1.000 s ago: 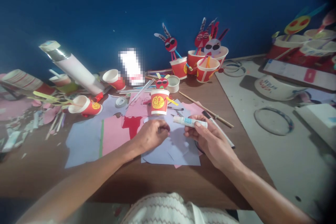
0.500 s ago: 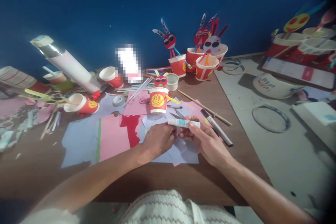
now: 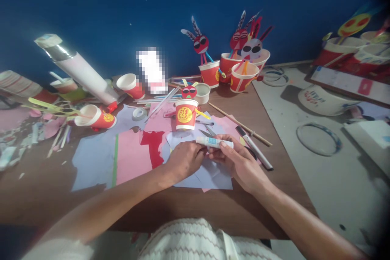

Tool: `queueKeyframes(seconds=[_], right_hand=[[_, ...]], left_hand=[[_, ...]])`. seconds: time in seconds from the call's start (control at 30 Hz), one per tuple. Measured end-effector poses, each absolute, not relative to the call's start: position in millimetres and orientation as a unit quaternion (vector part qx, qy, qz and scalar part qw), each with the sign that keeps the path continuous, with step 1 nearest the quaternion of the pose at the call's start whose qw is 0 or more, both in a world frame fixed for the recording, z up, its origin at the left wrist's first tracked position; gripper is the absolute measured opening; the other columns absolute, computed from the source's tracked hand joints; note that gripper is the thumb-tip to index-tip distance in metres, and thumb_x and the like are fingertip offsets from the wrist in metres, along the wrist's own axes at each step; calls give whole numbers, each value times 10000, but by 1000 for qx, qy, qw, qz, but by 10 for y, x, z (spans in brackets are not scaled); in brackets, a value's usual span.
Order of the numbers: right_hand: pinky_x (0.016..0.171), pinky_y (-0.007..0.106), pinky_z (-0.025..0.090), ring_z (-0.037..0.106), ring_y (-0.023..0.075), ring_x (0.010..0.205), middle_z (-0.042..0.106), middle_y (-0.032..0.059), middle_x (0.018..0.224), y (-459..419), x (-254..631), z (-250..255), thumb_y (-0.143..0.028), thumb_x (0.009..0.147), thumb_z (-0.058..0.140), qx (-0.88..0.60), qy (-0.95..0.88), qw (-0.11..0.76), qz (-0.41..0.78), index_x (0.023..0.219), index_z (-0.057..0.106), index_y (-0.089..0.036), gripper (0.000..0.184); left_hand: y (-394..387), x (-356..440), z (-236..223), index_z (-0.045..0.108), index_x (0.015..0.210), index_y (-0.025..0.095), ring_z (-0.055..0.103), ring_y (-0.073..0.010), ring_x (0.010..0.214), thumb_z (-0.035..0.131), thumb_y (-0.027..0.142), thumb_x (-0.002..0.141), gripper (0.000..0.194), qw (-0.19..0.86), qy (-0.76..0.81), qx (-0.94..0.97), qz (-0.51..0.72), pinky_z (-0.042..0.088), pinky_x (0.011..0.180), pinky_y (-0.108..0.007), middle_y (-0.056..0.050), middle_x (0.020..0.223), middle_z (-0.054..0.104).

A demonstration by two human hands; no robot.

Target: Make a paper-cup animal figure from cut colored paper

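My right hand (image 3: pixel 240 162) is closed around a white glue stick (image 3: pixel 214 142) with a blue label, held level above the paper. My left hand (image 3: pixel 184 159) is curled right beside it, fingertips pinched at the stick's left end; what they hold is hidden. Both hands hover over pale lilac paper sheets (image 3: pixel 210 174). Just behind them stands a red paper cup (image 3: pixel 186 114) with a yellow emblem and a small red face on top. Scissors (image 3: pixel 206 132) lie between the cup and my hands.
Pink and red paper (image 3: pixel 134 156) covers the wooden table (image 3: pixel 55 195). A black marker (image 3: pixel 254 152) and wooden stick (image 3: pixel 240 125) lie right of my hands. Decorated red cups (image 3: pixel 240 77) stand at the back; a tipped cup (image 3: pixel 96 117) and a large white tube (image 3: pixel 79 72) sit left.
My hands have come together: the left closed in on the glue stick's end, and the right drew the stick slightly left and back.
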State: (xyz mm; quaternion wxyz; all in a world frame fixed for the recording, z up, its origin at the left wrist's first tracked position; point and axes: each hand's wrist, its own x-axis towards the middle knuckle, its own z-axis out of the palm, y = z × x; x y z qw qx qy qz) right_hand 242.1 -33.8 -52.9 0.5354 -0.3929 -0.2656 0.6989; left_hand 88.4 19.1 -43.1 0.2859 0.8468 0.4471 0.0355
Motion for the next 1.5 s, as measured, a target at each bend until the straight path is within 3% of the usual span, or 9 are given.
queueKeyframes(seconds=[0.13, 0.3, 0.47, 0.6, 0.77, 1.07, 1.37, 1.5], right_hand=[[767, 306, 480, 632, 153, 725, 646, -15, 726, -346, 2420, -517, -367, 815, 603, -400, -255, 539, 696, 931, 536, -232, 190], [695, 289, 488, 606, 142, 692, 625, -11, 749, -356, 2430, -493, -362, 828, 588, -382, -237, 570, 688, 927, 536, -234, 170], [767, 317, 472, 609, 146, 721, 631, -4, 769, -348, 2439, -514, -380, 842, 566, -400, -265, 573, 664, 927, 540, -231, 174], [780, 333, 468, 622, 159, 731, 637, 1, 780, -335, 2444, -545, -377, 851, 555, -407, -286, 560, 663, 939, 525, -227, 176], [744, 309, 487, 633, 155, 741, 642, -3, 789, -334, 2468, -586, -381, 847, 566, -433, -282, 548, 658, 967, 524, -235, 193], [707, 274, 491, 638, 151, 718, 649, -7, 772, -363, 2510, -487, -440, 844, 546, -526, -375, 497, 580, 1017, 489, -241, 269], [456, 173, 387, 573, 124, 643, 626, -8, 714, -439, 2544, -399, -426, 855, 539, -513, -360, 513, 587, 1044, 477, -245, 268], [596, 198, 448, 575, 123, 688, 643, 6, 730, -447, 2514, -393, -421, 846, 555, -512, -379, 494, 592, 1003, 496, -221, 261]], left_hand=[[202, 864, -397, 655, 821, 192, 618, -168, 751, 397, 140, 817, 264, 316, 442, 838, 54, 448, 689, -258, -19, 824, 684], [228, 753, -355, 648, 903, 165, 602, -159, 836, 399, 172, 859, 253, 334, 431, 833, 99, 443, 738, -244, -37, 906, 659], [293, 540, -343, 642, 875, 176, 581, -113, 672, 429, 219, 864, 217, 343, 478, 801, 110, 439, 615, -214, -20, 876, 623], [309, 439, -344, 643, 830, 180, 579, -120, 707, 481, 219, 845, 167, 329, 487, 801, 119, 429, 639, -212, -9, 825, 619], [238, 472, -327, 649, 834, 186, 568, -86, 587, 481, 223, 850, 172, 361, 477, 796, 91, 424, 597, -203, 4, 812, 625], [215, 682, -367, 670, 945, 205, 597, -143, 760, 516, 192, 831, 192, 344, 407, 840, 105, 431, 676, -237, -13, 844, 653], [302, 321, -364, 658, 772, 188, 576, -120, 681, 514, 171, 802, 148, 303, 494, 807, 110, 419, 623, -221, 4, 755, 628], [234, 241, -399, 662, 770, 196, 568, -117, 679, 508, 158, 785, 159, 307, 498, 808, 70, 410, 605, -216, 4, 771, 614]])
